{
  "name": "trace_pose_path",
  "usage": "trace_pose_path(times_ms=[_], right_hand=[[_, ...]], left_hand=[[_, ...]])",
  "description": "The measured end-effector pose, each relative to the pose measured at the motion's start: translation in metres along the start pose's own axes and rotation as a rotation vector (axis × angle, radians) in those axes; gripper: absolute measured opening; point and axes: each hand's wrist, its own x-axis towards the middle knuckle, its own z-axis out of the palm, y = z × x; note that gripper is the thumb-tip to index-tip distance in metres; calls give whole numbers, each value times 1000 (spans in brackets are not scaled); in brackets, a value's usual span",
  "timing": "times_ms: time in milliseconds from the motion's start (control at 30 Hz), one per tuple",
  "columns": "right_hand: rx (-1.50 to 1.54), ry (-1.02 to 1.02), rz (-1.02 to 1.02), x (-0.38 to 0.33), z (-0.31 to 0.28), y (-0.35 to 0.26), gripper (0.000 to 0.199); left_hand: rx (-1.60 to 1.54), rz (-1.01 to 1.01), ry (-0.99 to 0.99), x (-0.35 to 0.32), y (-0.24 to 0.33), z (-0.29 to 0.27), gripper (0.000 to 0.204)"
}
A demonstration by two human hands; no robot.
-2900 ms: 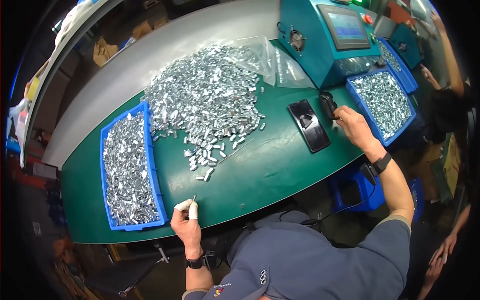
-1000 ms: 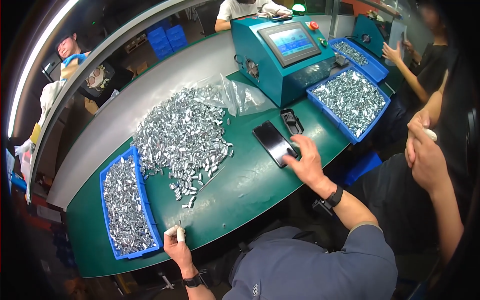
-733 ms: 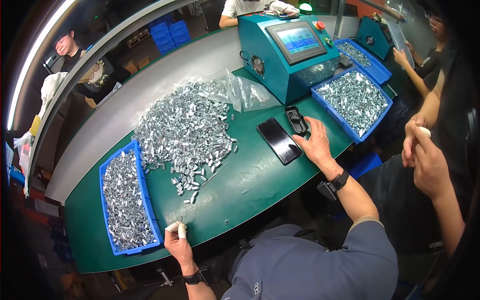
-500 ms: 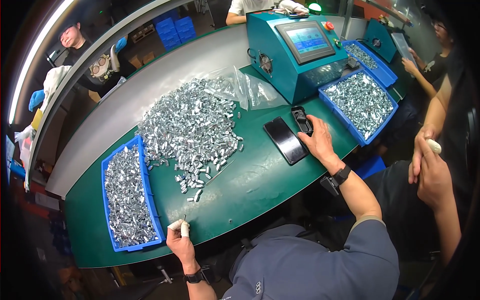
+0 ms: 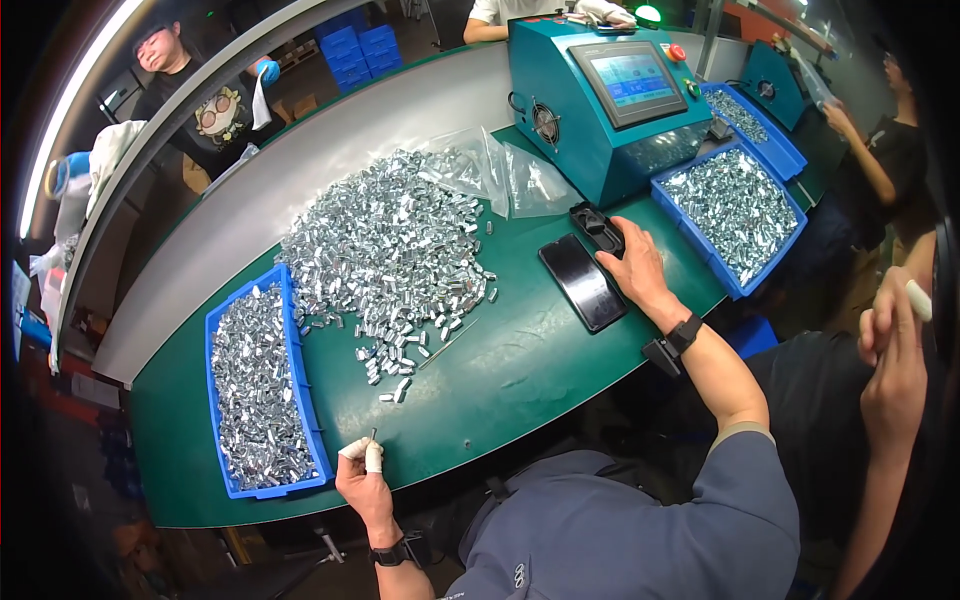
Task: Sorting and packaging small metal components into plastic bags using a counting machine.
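Observation:
My left hand [image 5: 366, 486], with pale finger covers on the thumb and a finger, pinches a thin, short metal rod [image 5: 374, 434] just above the near edge of the green table. My right hand [image 5: 640, 264] has its fingers at the right side of a small open black case [image 5: 597, 228], gripping it. A black phone [image 5: 583, 284] lies flat beside the case, below and left of it. Left of the phone spreads a big heap of small silvery metal parts [image 5: 385, 245]. Close to the heap's near end lies a thin metal rod [image 5: 447, 345].
A blue tray [image 5: 312, 425] full of silvery parts stands left; another blue tray [image 5: 735, 285] is at the right. A teal machine [image 5: 620, 150] with a screen stands behind the case. Clear plastic bags [image 5: 535, 185] lie between heap and machine. Co-worker's hands [image 5: 890, 345] are at far right.
The whole view has shifted slightly. The co-worker's hands at the right have moved up and outward, and the person across has shifted. Both my hands keep their grips.

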Motion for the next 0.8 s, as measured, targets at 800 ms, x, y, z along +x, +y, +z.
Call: trace_pose_path(times_ms=[800], right_hand=[[292, -50, -389, -59, 3, -115, 50]], left_hand=[[-34, -22, -26, 4, -1, -2, 10]])
